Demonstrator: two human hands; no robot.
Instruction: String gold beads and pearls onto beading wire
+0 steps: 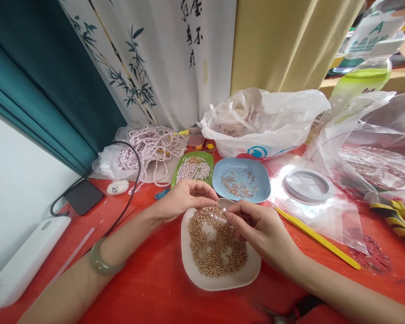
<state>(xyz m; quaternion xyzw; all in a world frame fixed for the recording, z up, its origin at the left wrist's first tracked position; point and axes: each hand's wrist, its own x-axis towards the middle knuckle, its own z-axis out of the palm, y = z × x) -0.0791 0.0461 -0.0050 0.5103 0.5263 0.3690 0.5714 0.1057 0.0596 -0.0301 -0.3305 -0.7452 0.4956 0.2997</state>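
My left hand (184,198) and my right hand (256,227) meet over a white plate (195,274) heaped with small gold beads (216,245). Both hands pinch their fingertips together around something tiny between them, perhaps a thin pin or bead; I cannot make it out. A pale green bangle (99,261) sits on my left wrist. Just behind the hands stand a green dish of white pearls (193,167) and a blue dish of thin metal pins (241,180).
Pearl strands (151,146) lie on a plastic bag at the back left, beside a black phone (83,197) and cable. A white plastic bag (263,119), a wire spool (305,184), a yellow stick (319,238) and yellow-handled pliers (396,220) lie to the right on the red table (148,288).
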